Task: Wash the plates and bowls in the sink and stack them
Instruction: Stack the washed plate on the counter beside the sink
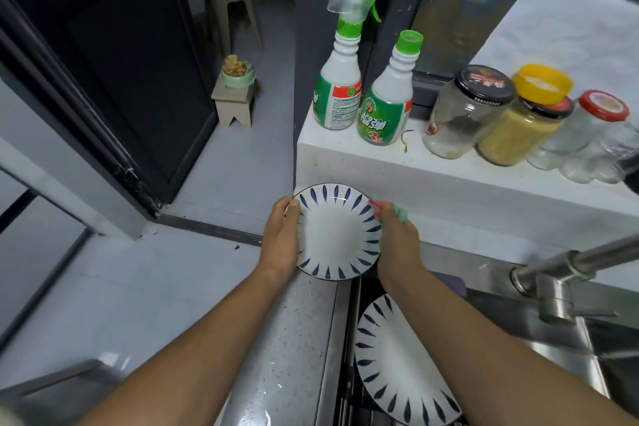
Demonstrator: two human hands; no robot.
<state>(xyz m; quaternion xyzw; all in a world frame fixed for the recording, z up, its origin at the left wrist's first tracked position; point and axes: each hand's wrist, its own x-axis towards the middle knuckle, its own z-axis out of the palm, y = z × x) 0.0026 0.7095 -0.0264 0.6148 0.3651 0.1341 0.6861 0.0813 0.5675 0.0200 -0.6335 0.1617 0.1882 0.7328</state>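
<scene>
1. Plate [337, 235], white with dark blue leaf marks round the rim, held up above the counter edge, just left of the sink [570, 349]; face turned toward the camera.
2. Left hand [280, 239] grasps the plate's left rim, thumb on the face, fingers behind.
3. Right hand [397, 245] at the plate's right rim, clenched on a green-and-pink cloth [390, 211] that touches the rim.
4. Second plate [397, 360], same pattern, lies tilted in the sink below the right forearm, partly hidden by it.
5. Faucet [567, 266], steel, reaches in from the right above the sink.
6. White ledge [449, 183] behind the held plate carries a spray bottle [340, 79], a capped bottle [389, 104] beside it, then a row of jars [518, 117] to the right.
7. Grey floor at left; small stool [233, 107] with a green bowl on it near a dark door.
</scene>
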